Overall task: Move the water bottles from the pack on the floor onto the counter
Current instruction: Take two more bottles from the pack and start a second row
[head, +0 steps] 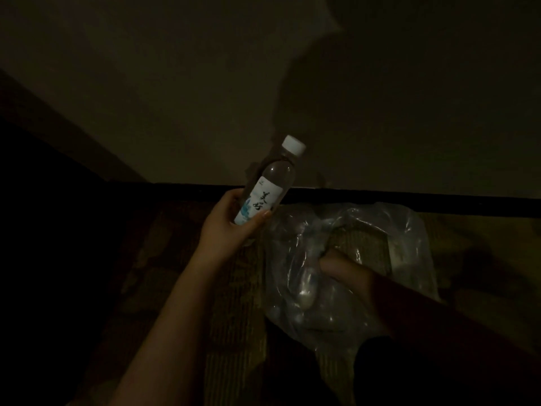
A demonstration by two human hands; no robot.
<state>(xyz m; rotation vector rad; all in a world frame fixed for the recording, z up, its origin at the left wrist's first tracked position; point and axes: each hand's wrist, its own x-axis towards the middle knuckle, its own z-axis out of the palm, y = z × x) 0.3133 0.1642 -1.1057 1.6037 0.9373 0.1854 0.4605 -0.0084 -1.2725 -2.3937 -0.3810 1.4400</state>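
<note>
The scene is very dim. My left hand [231, 221] grips a clear water bottle [268, 183] with a white cap and a white-and-blue label, held tilted above the floor with the cap up and to the right. To its right, the plastic-wrapped pack [389, 238] lies on the patterned floor, crinkled and partly torn. My right hand [344, 271] reaches into the pack's wrap, fingers curled inside the plastic; what they close on is hidden. A dark sleeve covers my right forearm. No counter is visible.
A plain wall [380, 112] rises behind the pack, with a dark skirting strip [409, 200] along its base. A dark mass [44, 230] fills the left side. Patterned carpet [234, 332] lies under my arms.
</note>
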